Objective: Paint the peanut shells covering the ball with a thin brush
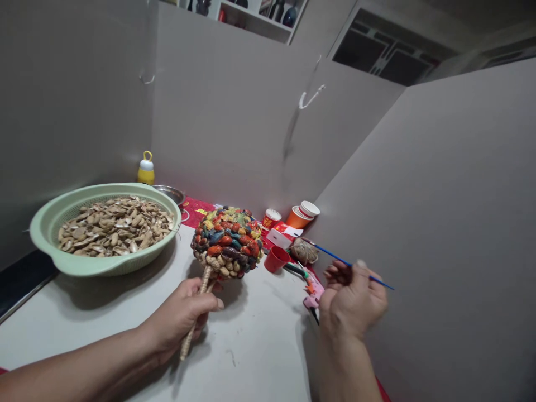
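My left hand [190, 310] is wrapped round the wrapped tan handle of a ball-shaped craft piece [228, 243], holding it up at a slight tilt above the table. Its head is covered in peanut shells painted red, orange, blue, yellow and dark brown; those at the lower side near the handle look unpainted. My right hand [354, 298] is closed on a thin blue paintbrush [335, 255], off to the right and apart from the ball. The brush's dark tip points left, toward a red cup [277, 259] standing on the table behind.
A green colander [54, 257] full of empty shells stands at the left on the white table [251, 346]. Behind it are a metal bowl [171, 194] and a yellow bottle [146, 172]. Paper cups [309, 209], a twine ball [304, 250] and a pink glue gun [316, 290] line the right edge.
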The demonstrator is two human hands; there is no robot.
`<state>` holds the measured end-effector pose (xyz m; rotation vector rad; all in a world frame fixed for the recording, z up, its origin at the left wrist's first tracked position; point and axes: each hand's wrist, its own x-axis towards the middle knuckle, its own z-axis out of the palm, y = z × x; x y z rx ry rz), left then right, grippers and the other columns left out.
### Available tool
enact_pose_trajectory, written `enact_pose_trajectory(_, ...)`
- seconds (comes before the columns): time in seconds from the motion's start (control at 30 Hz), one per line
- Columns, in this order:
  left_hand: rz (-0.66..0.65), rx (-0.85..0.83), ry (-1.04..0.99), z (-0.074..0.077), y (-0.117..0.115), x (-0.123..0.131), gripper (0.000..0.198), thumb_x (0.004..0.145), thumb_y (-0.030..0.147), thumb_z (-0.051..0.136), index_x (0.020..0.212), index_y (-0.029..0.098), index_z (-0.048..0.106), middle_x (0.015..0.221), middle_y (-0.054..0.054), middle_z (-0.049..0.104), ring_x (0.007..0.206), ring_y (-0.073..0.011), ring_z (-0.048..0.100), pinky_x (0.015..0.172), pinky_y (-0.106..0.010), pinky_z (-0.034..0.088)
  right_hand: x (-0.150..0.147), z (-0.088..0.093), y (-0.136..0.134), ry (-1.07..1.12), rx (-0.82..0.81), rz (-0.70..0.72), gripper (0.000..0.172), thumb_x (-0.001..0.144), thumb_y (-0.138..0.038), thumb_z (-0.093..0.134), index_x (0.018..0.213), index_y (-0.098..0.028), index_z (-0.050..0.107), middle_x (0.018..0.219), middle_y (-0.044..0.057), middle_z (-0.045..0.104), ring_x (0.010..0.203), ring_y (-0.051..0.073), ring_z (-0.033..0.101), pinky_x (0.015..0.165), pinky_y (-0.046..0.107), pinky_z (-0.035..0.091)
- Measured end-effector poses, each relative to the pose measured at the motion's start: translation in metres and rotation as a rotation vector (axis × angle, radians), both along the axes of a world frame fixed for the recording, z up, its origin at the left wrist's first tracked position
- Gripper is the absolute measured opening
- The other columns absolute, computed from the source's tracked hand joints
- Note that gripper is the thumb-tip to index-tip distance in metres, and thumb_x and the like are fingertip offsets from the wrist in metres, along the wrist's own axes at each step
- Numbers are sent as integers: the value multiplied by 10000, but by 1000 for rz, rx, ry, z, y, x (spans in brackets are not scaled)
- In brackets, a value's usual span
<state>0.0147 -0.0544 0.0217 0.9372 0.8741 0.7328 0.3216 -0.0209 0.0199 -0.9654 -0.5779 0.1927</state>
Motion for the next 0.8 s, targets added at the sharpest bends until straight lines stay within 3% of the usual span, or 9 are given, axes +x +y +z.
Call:
enact_pose_trajectory(0.13,11,-27,-1,-1,0,0,364,587,359,661,859,251,444,489,142,336,426,-50,187,396,-204,145,-45,21,-23,-56,152,64,474,687,-507,890,798,-213,535,553,-106,587,474,103,603,473,208,504)
enact_pose_trajectory(0.33,21,-69,20,4,-1,1,355,567,362,668,823,249,448,485,141,340,431,-45,204,402,-198,155,-100,23,-47,-295,258,208,302,793,-370,868,770,-180,635,640,-25,717,479,116,640,478,241,541)
enact_pose_trajectory(0.47,7,-68,17,4,-1,2,340,565,361,666,807,247,455,489,140,335,429,-46,210,402,-202,159,-106,16,-52,-513,312,192,131,903,-216,757,824,-170,664,709,-25,742,577,132,705,539,273,588)
enact_pose_trajectory(0.8,3,-49,18,3,-3,4,310,585,355,671,794,241,472,484,135,340,416,-43,209,394,-203,154,-102,7,-54,-680,339,117,86,901,-71,708,895,-151,678,805,-19,756,659,140,739,615,313,620)
